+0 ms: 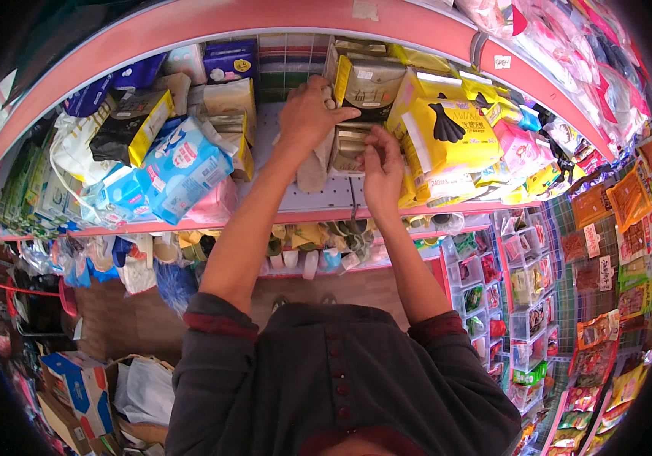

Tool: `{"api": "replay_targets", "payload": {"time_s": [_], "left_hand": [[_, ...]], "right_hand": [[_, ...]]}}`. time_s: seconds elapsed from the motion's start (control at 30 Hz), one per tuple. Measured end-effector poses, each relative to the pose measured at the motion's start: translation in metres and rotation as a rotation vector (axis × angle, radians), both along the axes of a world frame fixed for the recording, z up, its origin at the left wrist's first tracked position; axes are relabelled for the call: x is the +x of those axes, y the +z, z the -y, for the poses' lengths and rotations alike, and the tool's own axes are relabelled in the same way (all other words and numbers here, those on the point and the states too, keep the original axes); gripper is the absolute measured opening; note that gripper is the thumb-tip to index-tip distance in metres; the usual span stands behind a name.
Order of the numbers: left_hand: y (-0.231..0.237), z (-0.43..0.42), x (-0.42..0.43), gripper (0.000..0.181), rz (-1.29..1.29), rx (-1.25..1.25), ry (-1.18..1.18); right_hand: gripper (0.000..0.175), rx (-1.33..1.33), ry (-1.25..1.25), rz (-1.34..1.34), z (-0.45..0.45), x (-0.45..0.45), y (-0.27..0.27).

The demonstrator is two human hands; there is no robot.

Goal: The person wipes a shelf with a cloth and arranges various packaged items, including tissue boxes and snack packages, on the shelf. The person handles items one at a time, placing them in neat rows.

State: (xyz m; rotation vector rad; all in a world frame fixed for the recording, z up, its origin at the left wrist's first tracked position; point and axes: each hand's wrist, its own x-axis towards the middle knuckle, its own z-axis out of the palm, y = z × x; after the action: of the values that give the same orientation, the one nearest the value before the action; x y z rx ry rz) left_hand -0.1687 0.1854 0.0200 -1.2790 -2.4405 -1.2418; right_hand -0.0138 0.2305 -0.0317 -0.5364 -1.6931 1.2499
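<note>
My left hand (pixel 306 119) reaches onto the shelf with a grey cloth (pixel 312 171) held under its palm and fingers. Its thumb is stretched out to the right, close to an upright black-and-gold pack of pads (pixel 372 82) with a yellow side. Beside the cloth, a smaller gold-and-dark pack (pixel 350 149) stands on the shelf below that one. My right hand (pixel 384 165) is at this small pack's right side, fingers loosely bent and apart. Whether its fingertips touch the pack, I cannot tell.
The perforated shelf (pixel 297 199) has a pink front edge. Yellow packs (pixel 451 137) crowd the right; a tilted blue pack (pixel 186 171) and a black-and-yellow pack (pixel 132 125) lie left. A pink shelf edge (pixel 303 17) runs above. Cartons (pixel 78 393) stand on the floor at lower left.
</note>
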Motion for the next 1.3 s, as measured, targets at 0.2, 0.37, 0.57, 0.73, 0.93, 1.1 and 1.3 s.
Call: {"api": "replay_targets", "payload": {"time_s": [0.2, 0.37, 0.57, 0.73, 0.93, 1.1, 1.3], "left_hand": [[-0.001, 0.011, 0.003, 0.074, -0.021, 0.070, 0.015], [0.002, 0.022, 0.005, 0.072, -0.003, 0.141, 0.010], [-0.017, 0.081, 0.043, 0.050, 0.019, 0.571, 0.142], [-0.061, 0.175, 0.104, 0.046, 0.164, 0.568, 0.066], [-0.055, 0.248, 0.109, 0.052, 0.163, 0.873, 0.301], [-0.034, 0.275, 0.079, 0.044, 0.219, 0.823, 0.440], [-0.030, 0.279, 0.068, 0.036, 0.412, 0.872, 0.368]], "right_hand": [[0.038, 0.065, 0.054, -0.047, -0.005, 0.005, -0.002], [0.037, 0.155, -0.061, 0.114, -0.002, 0.006, 0.003], [0.033, 0.170, 0.033, -0.131, 0.039, 0.019, 0.033], [0.037, 0.090, 0.402, 0.104, 0.086, -0.005, 0.053], [0.067, 0.251, 0.430, 0.321, 0.109, -0.099, 0.057], [0.066, 0.307, 0.423, 0.311, 0.105, -0.111, 0.072], [0.066, 0.318, 0.467, 0.366, 0.108, -0.117, 0.089]]}}
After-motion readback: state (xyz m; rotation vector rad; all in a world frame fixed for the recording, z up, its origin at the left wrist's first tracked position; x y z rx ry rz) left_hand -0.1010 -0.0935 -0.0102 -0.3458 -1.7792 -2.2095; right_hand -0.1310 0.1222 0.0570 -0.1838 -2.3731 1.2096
